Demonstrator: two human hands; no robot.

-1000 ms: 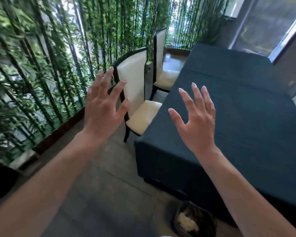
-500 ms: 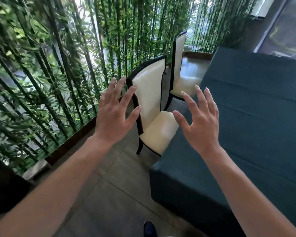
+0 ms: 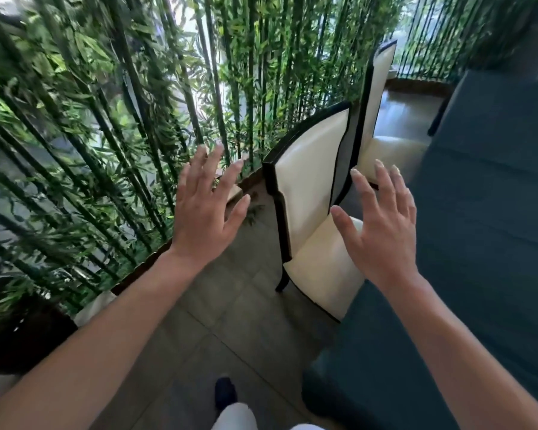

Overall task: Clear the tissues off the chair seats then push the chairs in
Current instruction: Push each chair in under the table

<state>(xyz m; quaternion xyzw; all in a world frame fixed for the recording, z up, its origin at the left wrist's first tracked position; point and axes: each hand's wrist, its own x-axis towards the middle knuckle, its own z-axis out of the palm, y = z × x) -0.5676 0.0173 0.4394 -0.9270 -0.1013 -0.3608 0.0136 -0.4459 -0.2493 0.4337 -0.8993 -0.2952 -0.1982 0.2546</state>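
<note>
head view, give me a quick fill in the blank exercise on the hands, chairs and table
1. Both hands, left hand and right hand, have their fingers ____ and hold nothing.
2. The near chair has a cream seat and a ____ frame.
3. The cloth on the table is dark ____.
4. Left of the chairs stands a screen of green ____.

Missing words: spread; black; blue; bamboo

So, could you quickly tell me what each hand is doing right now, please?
Left hand: open, fingers spread, holding nothing.
Right hand: open, fingers spread, holding nothing, raised in front of the near chair.
</note>
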